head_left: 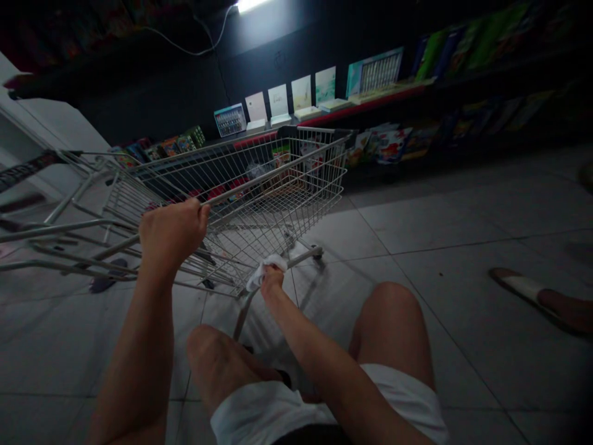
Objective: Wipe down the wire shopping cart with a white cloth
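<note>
While the person sits low with bare knees apart and white shorts point(250, 411) showing, the left hand point(173, 228) is closed in a fist around the upper rail of a silver-grey wire shopping cart point(252, 183). Below it and further right, the right hand point(272, 279) is curled closed on a bunched white cloth point(256, 279), which sits at the lower edge of the cart's basket, by the metal base frame. I cannot make out each finger there. Just beyond the right hand, a small dark caster wheel point(317, 252) stands on the pale grey tiled floor point(370, 228). Past both hands, a long dark shelf with a red edge point(380, 94) carries upright pale-covered books point(302, 93). Colourful packets show through the wire; whether they lie inside or behind, I cannot tell. Well to the right of the hands, another person's foot wears a cream flat shoe point(514, 287).
</note>
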Tool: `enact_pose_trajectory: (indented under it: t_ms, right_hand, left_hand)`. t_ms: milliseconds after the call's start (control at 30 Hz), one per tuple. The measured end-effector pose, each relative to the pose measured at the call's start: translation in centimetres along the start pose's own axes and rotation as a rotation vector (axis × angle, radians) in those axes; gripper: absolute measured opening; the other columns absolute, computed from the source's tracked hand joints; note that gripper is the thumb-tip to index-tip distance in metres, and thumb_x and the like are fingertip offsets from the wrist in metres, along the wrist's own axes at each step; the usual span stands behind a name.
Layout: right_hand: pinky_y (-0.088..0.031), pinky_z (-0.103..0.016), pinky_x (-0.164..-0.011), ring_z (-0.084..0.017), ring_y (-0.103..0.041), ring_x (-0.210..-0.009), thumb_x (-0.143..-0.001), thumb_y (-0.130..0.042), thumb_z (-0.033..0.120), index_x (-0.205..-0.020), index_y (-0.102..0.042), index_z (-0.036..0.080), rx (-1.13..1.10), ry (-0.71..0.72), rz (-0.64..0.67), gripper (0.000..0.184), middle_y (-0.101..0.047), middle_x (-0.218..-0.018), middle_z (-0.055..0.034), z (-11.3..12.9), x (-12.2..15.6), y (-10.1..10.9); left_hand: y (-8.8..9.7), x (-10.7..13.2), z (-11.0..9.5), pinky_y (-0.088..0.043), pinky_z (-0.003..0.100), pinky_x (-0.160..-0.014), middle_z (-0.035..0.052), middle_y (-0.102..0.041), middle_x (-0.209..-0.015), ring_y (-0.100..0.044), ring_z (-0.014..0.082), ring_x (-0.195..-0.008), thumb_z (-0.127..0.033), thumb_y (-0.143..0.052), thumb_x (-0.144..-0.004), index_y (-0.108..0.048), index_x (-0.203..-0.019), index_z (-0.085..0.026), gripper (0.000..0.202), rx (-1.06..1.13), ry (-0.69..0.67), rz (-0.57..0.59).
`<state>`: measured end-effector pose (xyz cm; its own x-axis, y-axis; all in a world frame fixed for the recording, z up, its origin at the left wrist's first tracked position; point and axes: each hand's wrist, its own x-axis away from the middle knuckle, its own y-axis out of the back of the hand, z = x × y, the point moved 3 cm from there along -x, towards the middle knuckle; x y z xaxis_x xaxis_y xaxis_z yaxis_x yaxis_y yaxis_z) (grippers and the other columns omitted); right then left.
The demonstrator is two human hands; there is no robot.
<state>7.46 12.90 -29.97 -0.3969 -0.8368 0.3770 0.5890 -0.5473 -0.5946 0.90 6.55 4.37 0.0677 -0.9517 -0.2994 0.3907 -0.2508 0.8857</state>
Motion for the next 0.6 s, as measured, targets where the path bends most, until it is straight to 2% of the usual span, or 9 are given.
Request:
enact_pose_trajectory:
  t_ms: [100,233,267,333,400,467,500,533,600]
  right_hand:
    - [-0.049,-0.019,-0.057,-0.006,-0.053,-0.056,-0.073,-0.059,0.012,-0.083,-0.058,0.017,-0.061,-0.048,-0.03,0.011,-0.058,-0.066,0.0068,2.5,-0.3,-2.7]
    - [-0.055,-0.022,-0.068,-0.011,-0.063,-0.072,-0.069,-0.061,0.018,-0.091,-0.065,0.016,-0.093,-0.008,0.026,0.022,-0.069,-0.081,0.0007,5.5,2.8,-5.6]
    - [-0.056,-0.024,-0.075,-0.013,-0.066,-0.081,-0.072,-0.061,0.021,-0.096,-0.066,0.015,-0.061,0.07,0.086,0.025,-0.071,-0.089,-0.0019,6.4,3.9,-6.1]
    - [-0.055,-0.03,-0.092,-0.018,-0.066,-0.102,-0.08,-0.058,0.026,-0.106,-0.068,0.016,0.1,0.375,0.287,0.03,-0.072,-0.106,-0.0065,8.4,5.8,-7.0]
    - [-0.046,-0.036,-0.11,-0.02,-0.056,-0.127,-0.087,-0.053,0.026,-0.113,-0.069,0.019,0.361,0.791,0.524,0.031,-0.067,-0.124,-0.0083,9.8,7.0,-7.6]
    - [-0.035,-0.04,-0.12,-0.019,-0.043,-0.141,-0.091,-0.05,0.022,-0.11,-0.07,0.022,0.582,1.106,0.669,0.028,-0.061,-0.135,-0.0069,9.9,6.9,-7.3]
    - [-0.033,-0.041,-0.122,-0.018,-0.04,-0.143,-0.091,-0.049,0.02,-0.107,-0.071,0.022,0.65,1.186,0.706,0.027,-0.06,-0.138,-0.0062,9.4,6.3,-6.6]
    - [-0.032,-0.042,-0.122,-0.017,-0.04,-0.143,-0.091,-0.049,0.02,-0.104,-0.071,0.022,0.675,1.195,0.722,0.025,-0.061,-0.137,-0.0055,8.8,5.4,-5.7]
    - [-0.036,-0.041,-0.12,-0.017,-0.047,-0.138,-0.09,-0.053,0.023,-0.101,-0.072,0.022,0.651,1.089,0.726,0.022,-0.065,-0.132,-0.0054,7.5,3.4,-3.4]
  left_hand:
    - [0.1,0.0,-0.1,-0.046,0.048,-0.082,0.0199,-0.072,-0.099,-0.068,0.0371,-0.093,-0.051,-0.021,-0.096,-0.068,-0.109,-0.015,0.06,0.023,-0.005,-0.008]
    - [0.2,0.1,-0.3,-0.046,0.047,-0.083,0.0192,-0.072,-0.101,-0.068,0.0369,-0.095,-0.051,-0.021,-0.096,-0.068,-0.109,-0.015,0.06,0.023,-0.001,-0.013]
    - [0.2,0.1,-0.4,-0.046,0.046,-0.082,0.0191,-0.072,-0.101,-0.068,0.037,-0.095,-0.051,-0.021,-0.096,-0.068,-0.109,-0.015,0.06,0.016,-0.002,-0.015]
    - [0.2,0.1,-0.4,-0.046,0.045,-0.081,0.0191,-0.072,-0.101,-0.068,0.0366,-0.094,-0.05,-0.02,-0.096,-0.067,-0.11,-0.015,0.06,0.002,-0.009,-0.02]
    - [0.2,0.3,-0.4,-0.046,0.043,-0.079,0.0189,-0.073,-0.099,-0.069,0.0358,-0.092,-0.05,-0.02,-0.096,-0.067,-0.11,-0.016,0.06,-0.01,-0.022,-0.032]
    - [0.3,0.4,-0.3,-0.046,0.042,-0.076,0.0184,-0.073,-0.098,-0.069,0.0354,-0.09,-0.05,-0.02,-0.096,-0.066,-0.109,-0.016,0.059,-0.019,-0.03,-0.043]
    - [0.3,0.5,-0.2,-0.046,0.041,-0.075,0.0182,-0.073,-0.098,-0.069,0.0354,-0.09,-0.05,-0.02,-0.096,-0.067,-0.109,-0.016,0.059,-0.023,-0.033,-0.045]
    - [0.4,0.6,-0.1,-0.046,0.041,-0.074,0.0181,-0.073,-0.098,-0.069,0.0356,-0.09,-0.05,-0.02,-0.097,-0.067,-0.109,-0.017,0.059,-0.026,-0.037,-0.044]
    - [0.5,0.8,0.0,-0.046,0.04,-0.073,0.0179,-0.073,-0.099,-0.069,0.0354,-0.09,-0.05,-0.019,-0.097,-0.067,-0.108,-0.017,0.059,-0.031,-0.046,-0.036]
